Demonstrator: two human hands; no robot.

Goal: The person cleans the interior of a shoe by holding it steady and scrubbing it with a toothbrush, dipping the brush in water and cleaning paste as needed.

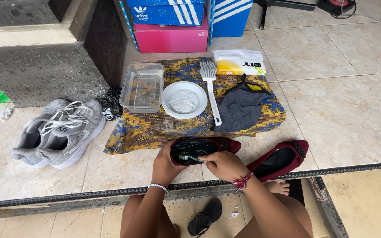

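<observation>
The left hand [166, 165] grips the dark red flat shoe [199, 150] at its heel, apparently steadying it sole-up. The right hand [223, 164] pinches a green toothbrush [190, 158], bristles against the sole; the water tub [142, 86] sits within reach.

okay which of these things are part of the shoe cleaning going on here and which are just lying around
In use: dark red flat shoe held by left hand; toothbrush in right hand; second red flat; water tub; white bowl; white brush; grey cloth.

Lying about: grey trainers; shoe boxes; black sandal.

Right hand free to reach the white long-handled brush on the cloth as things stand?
Probably not at once: the right hand grips a toothbrush inside the dark red shoe. The path to the white brush looks open, nothing lying across its handle.
</observation>
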